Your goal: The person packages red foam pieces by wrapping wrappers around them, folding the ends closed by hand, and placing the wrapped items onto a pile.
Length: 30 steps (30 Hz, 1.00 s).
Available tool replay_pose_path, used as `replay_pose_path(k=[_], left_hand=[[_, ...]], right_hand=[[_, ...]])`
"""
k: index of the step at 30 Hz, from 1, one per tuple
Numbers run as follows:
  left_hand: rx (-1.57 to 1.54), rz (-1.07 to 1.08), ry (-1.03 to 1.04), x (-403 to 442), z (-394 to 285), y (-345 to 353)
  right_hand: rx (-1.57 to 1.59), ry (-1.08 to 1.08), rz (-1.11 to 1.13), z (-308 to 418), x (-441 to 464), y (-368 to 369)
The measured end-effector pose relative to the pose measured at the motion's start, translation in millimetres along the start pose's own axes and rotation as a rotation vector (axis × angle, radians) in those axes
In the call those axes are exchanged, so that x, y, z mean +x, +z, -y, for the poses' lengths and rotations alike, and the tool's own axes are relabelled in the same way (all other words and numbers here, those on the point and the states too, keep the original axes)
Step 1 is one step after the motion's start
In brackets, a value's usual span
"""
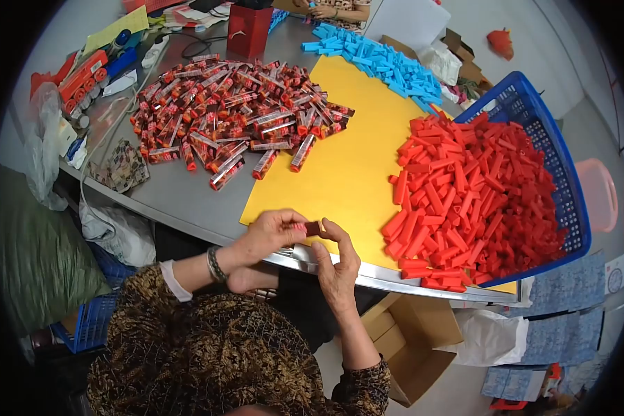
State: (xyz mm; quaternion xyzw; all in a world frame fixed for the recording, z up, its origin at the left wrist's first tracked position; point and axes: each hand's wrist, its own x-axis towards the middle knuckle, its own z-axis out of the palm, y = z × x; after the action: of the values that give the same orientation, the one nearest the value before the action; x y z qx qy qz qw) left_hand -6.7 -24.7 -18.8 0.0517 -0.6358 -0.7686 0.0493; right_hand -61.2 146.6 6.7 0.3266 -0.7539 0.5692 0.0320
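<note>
My left hand (pixel 274 232), with a bracelet on its wrist, is closed in a pinch over the table's front edge. Between its fingertips is a small dark brown and red printed piece (pixel 313 228); its exact kind is not clear. My right hand (pixel 338 267) is close by on the right, thumb and index finger apart, the index tip beside the piece's end. Whether it touches is hard to tell. Beyond my hands lies a heap of small printed tubes (pixel 222 118) in red, dark and silver. To the right, short red plastic tubes (pixel 457 194) spill from a blue basket (pixel 579 180).
A yellow sheet (pixel 312 187) covers part of the grey table (pixel 180 184). Blue plastic tubes (pixel 381 62) are piled at the back. A red box (pixel 249 31) stands behind the printed heap. Another person's hand (pixel 322 12) shows at the top. Below is an open cardboard box (pixel 412 340).
</note>
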Motion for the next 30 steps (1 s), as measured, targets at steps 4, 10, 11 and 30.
replay_pose_path(k=[4,10,11,30], left_hand=[[0.668,-0.178,0.306,54,-43,-45],[1.47,-0.495,0.834,121,-112,-96],[1.471,-0.489,0.876,117,-107,-90],[1.073,0.069,0.132,6,0,-33]], right_hand=[[-0.025,0.071,0.04,-7,-3,-12],[-0.001,0.083,0.148,-9,-10,-10],[0.014,0.095,0.14,-10,-12,-12],[-1.361,0.068,-0.139,-143,139,-87]])
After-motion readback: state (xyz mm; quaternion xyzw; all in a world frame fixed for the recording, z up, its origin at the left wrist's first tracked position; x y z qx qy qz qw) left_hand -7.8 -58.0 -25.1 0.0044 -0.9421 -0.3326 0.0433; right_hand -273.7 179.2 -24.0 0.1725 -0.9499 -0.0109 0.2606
